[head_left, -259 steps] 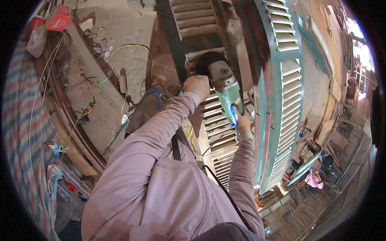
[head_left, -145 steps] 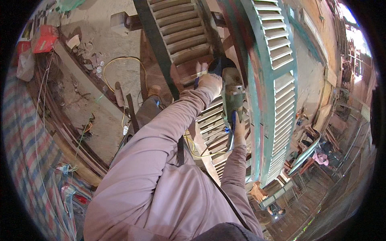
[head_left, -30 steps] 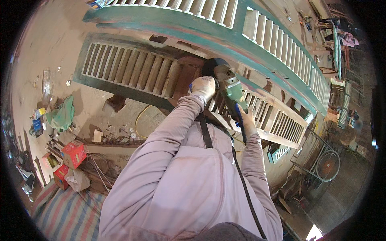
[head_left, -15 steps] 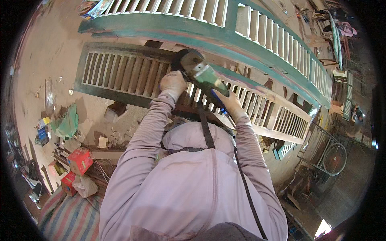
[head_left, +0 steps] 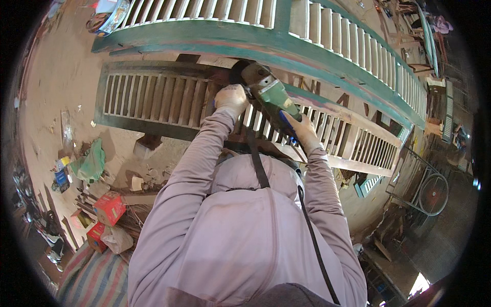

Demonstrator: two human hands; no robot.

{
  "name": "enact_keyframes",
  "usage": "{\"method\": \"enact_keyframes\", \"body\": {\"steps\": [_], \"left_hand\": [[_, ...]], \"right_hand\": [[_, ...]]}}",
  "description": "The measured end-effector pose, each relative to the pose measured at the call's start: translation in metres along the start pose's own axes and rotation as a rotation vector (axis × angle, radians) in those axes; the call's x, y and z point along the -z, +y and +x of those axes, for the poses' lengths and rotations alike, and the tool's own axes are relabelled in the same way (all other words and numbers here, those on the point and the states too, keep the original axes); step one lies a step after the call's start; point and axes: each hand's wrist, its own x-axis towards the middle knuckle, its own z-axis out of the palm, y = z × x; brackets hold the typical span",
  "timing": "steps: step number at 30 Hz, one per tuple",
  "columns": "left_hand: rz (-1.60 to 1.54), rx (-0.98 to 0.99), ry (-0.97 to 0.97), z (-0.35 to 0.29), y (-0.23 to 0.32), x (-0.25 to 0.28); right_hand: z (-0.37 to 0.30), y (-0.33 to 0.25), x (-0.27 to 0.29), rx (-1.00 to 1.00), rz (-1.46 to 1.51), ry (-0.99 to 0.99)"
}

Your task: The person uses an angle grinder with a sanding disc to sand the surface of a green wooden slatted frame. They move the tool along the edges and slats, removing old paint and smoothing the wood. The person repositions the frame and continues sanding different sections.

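Both hands hold a green angle grinder across a louvred wooden shutter. My left hand is closed around the side handle near the grinder's head. Further back, my right hand wraps the body, next to a blue part. The dark round disc or guard at the front lies over the shutter's far rail; whether it touches the wood I cannot tell. On the right the shutter's near rail is bare pale wood, while its left end is dark green.
Beyond lies a second green louvred shutter. On the left floor are a green cloth, red boxes and a striped sheet. A metal frame with a wheel stands at the right. A black strap hangs before my chest.
The grinder and both hands have shifted a little to the right along the shutter. Both hands keep their grip.
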Motion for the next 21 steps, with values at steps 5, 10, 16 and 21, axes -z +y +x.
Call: {"method": "enact_keyframes", "body": {"steps": [5,10,16,21], "left_hand": [[0.021,-0.123,-0.043,0.008,0.053,-0.034],[0.034,-0.264,-0.109,0.003,0.115,-0.056],[0.105,-0.392,-0.172,0.002,0.176,-0.086],[0.112,-0.518,-0.2,0.002,0.205,-0.097]], "right_hand": [[0.008,0.075,0.019,-0.034,-0.049,0.157],[-0.006,0.133,0.047,-0.186,0.263,0.109],[0.004,0.233,0.047,-0.167,0.477,0.265],[-0.029,0.206,0.063,-0.345,0.622,0.272]]}}
